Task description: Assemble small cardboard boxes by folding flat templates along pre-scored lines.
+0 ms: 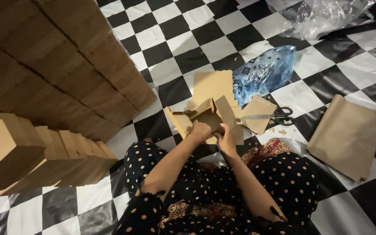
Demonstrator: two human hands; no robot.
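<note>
Currently a flat box (209,114) is being folded on the floor near the knees; its near flaps are pinched by the left hand (199,130) and right hand (225,140). Next, side walls need raising.

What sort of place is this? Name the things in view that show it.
Probably a home floor used for box-making: a checked floor mat, stacked cardboard boxes, and hands folding a flat box beside scissors.

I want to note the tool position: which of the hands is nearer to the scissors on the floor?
The right hand is nearer. The scissors lie further to its right, beyond the cardboard flap. The left hand is on the half-folded cardboard box, farther from them.
</note>
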